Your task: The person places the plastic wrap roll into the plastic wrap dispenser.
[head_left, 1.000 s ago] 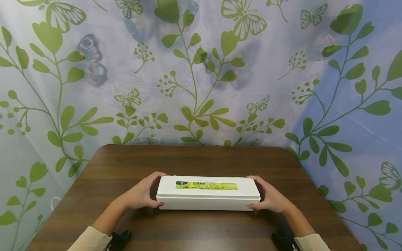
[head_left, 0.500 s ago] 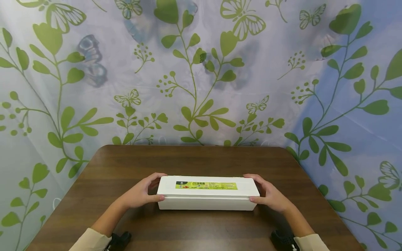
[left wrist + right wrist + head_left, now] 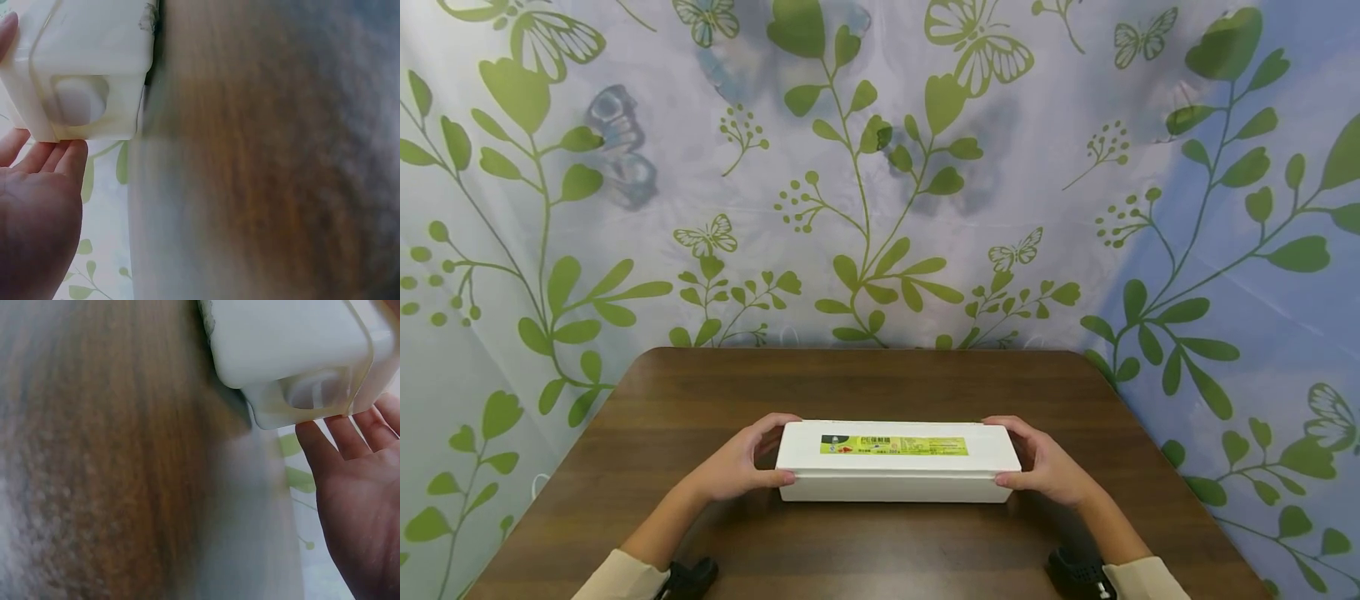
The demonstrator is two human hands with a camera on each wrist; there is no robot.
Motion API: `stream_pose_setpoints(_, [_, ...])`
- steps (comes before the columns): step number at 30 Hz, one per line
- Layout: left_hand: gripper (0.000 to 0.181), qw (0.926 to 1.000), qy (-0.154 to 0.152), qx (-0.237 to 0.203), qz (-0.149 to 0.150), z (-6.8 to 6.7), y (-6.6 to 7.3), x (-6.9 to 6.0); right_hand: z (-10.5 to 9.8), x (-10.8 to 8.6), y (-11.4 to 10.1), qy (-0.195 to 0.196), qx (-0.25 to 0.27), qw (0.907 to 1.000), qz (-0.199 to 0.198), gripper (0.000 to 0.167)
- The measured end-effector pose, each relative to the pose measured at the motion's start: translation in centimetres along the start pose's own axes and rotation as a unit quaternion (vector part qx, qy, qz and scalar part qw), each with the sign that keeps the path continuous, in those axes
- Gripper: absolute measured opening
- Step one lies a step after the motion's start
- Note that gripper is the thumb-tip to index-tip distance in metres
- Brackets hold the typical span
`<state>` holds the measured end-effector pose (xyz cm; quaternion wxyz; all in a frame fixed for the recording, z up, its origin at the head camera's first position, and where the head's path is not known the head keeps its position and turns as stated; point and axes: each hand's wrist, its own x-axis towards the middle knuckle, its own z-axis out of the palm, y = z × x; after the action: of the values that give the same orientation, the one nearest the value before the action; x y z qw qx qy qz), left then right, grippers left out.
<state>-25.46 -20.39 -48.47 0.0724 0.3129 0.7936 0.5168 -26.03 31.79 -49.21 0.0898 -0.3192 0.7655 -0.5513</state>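
A long white cling film box (image 3: 895, 488) with a green and yellow label (image 3: 893, 445) on its lid lies across the table. My left hand (image 3: 739, 463) grips its left end, thumb at the front by the lid seam and fingers round the back. At the other end, my right hand (image 3: 1054, 468) holds it the same way. In the left wrist view, a round recess (image 3: 80, 101) shows in the end wall, with fingertips (image 3: 76, 150) against the back. The right wrist view shows a similar end recess (image 3: 315, 390). The lid looks closed; the inside is hidden.
The brown wooden table (image 3: 865, 383) has rounded far corners. Behind it hangs a pale curtain (image 3: 880, 208) printed with green leaves and butterflies. A dark wrist strap (image 3: 688, 577) sits below the left hand and another strap (image 3: 1078, 575) below the right.
Both thumbs have moved up from the lower front of the box to the lid seam. The box stays in nearly the same place.
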Motion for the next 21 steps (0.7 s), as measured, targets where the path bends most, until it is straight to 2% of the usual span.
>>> stream_pose_setpoints(4, [0.073,1.0000,0.003,0.003,0.004,0.0,0.1,0.0,0.0,0.1,0.1,0.003,0.000,1.0000,-0.002,0.076])
stream_pose_setpoints(16, [0.073,0.9998,0.018,0.006,-0.011,-0.6,-0.1,0.1,0.2,0.9,0.4,0.013,0.009,0.9999,0.004,0.073])
stream_pose_setpoints(21, [0.072,0.9998,0.018,-0.007,-0.008,-0.7,-0.2,0.1,0.2,1.3,0.3,0.015,0.012,0.9997,0.013,0.071])
